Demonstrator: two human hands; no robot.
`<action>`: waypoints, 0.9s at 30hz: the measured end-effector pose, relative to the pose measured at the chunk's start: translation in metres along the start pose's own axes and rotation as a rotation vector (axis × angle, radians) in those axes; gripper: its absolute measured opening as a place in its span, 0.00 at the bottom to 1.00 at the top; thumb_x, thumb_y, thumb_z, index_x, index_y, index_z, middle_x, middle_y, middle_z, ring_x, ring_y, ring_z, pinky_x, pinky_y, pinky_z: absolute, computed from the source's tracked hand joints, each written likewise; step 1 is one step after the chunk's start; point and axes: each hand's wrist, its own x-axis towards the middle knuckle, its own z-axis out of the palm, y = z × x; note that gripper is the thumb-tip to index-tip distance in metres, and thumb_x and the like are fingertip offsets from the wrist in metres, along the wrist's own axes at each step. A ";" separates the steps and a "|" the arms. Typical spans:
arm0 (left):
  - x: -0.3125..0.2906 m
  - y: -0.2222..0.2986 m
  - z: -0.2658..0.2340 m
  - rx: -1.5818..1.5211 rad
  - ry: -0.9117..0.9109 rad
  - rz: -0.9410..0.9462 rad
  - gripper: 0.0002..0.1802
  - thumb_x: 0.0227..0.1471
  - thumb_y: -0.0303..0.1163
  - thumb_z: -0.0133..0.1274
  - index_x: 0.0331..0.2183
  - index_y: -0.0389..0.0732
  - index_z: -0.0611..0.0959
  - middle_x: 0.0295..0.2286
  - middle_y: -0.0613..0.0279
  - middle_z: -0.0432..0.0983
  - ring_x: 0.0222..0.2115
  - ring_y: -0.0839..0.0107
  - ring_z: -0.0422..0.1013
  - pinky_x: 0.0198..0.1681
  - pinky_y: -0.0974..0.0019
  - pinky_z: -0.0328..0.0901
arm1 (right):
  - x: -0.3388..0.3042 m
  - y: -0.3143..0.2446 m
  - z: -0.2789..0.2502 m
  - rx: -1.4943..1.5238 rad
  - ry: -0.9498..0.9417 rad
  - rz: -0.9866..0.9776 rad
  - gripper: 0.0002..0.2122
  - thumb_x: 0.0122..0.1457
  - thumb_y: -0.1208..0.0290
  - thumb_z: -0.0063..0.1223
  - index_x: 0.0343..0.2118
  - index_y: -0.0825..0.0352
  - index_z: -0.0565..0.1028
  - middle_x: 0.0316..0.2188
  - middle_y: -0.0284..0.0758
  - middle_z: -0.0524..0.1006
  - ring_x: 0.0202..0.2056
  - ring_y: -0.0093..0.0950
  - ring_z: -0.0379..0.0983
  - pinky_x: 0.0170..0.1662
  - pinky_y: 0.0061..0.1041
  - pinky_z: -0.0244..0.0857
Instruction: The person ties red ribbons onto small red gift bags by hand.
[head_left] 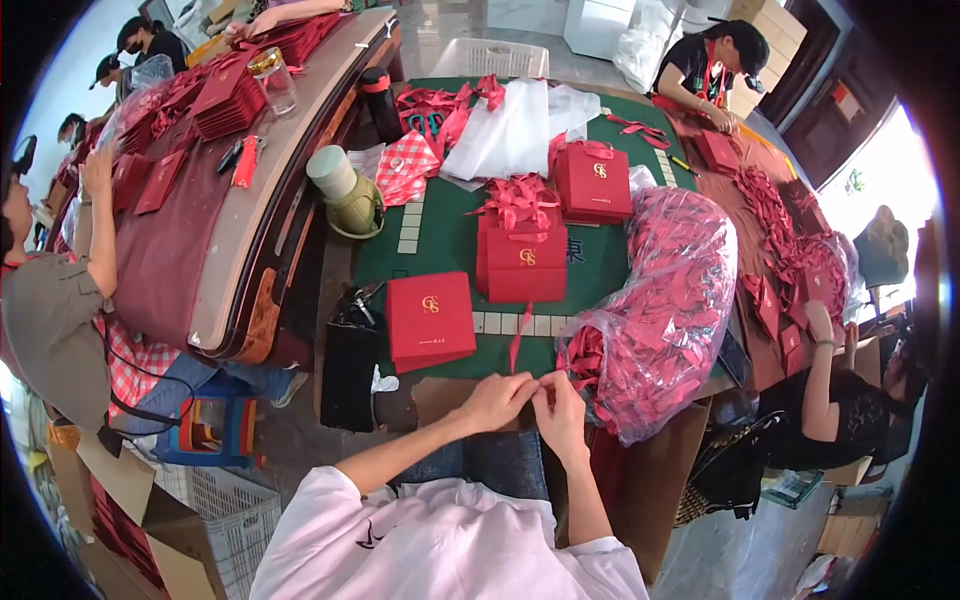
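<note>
My left hand [500, 400] and my right hand [558, 412] meet close together at the near edge of the green table, fingers pinched. A thin red ribbon [518, 338] runs down into them; its ends are hidden by my fingers. Beyond it stand red paper gift bags [526, 270] with gold print and ribbon handles. To the left lies a short stack of flat red bags [430, 318]. Just right of my right hand, a clear plastic sack [665, 300] full of red ribbons leans over the table edge.
A green jug [345, 200] and a black bottle [380, 105] stand at the left. More red bags [597, 180] and white plastic sheets [505, 130] lie farther back. An open cardboard box [650, 480] sits below at right. Other people work at side tables.
</note>
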 end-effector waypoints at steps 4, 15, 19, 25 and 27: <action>-0.026 0.001 0.023 -0.393 0.004 -0.191 0.20 0.65 0.43 0.44 0.30 0.36 0.77 0.16 0.56 0.73 0.15 0.66 0.70 0.21 0.60 0.63 | -0.022 0.010 0.001 0.264 -0.021 0.180 0.05 0.60 0.78 0.54 0.37 0.70 0.72 0.26 0.37 0.78 0.27 0.24 0.77 0.31 0.24 0.70; -0.049 0.009 0.034 -0.941 -0.062 -0.469 0.21 0.68 0.45 0.40 0.29 0.42 0.77 0.12 0.77 0.59 0.12 0.86 0.53 0.15 0.75 0.46 | -0.042 0.022 0.006 0.906 -0.047 0.552 0.05 0.62 0.79 0.54 0.40 0.71 0.74 0.34 0.34 0.79 0.34 0.20 0.76 0.39 0.20 0.70; -0.048 0.011 0.017 -0.214 0.050 -0.149 0.12 0.59 0.39 0.52 0.32 0.39 0.78 0.24 0.61 0.71 0.25 0.65 0.70 0.30 0.62 0.65 | -0.044 0.016 0.004 0.904 0.004 0.447 0.03 0.62 0.80 0.53 0.38 0.69 0.73 0.35 0.33 0.78 0.34 0.18 0.74 0.42 0.18 0.69; -0.023 -0.005 -0.046 0.511 0.404 0.117 0.27 0.44 0.31 0.63 0.48 0.43 0.75 0.48 0.52 0.67 0.49 0.50 0.65 0.51 0.49 0.61 | -0.041 0.013 -0.001 0.766 -0.001 0.394 0.05 0.61 0.81 0.54 0.39 0.70 0.74 0.32 0.29 0.77 0.35 0.17 0.74 0.41 0.16 0.69; -0.016 -0.016 -0.062 0.674 0.404 0.047 0.33 0.43 0.27 0.62 0.53 0.43 0.73 0.54 0.48 0.63 0.56 0.47 0.60 0.57 0.46 0.57 | -0.041 0.012 -0.002 0.744 0.003 0.402 0.05 0.61 0.81 0.54 0.40 0.70 0.75 0.33 0.28 0.77 0.35 0.17 0.74 0.41 0.16 0.68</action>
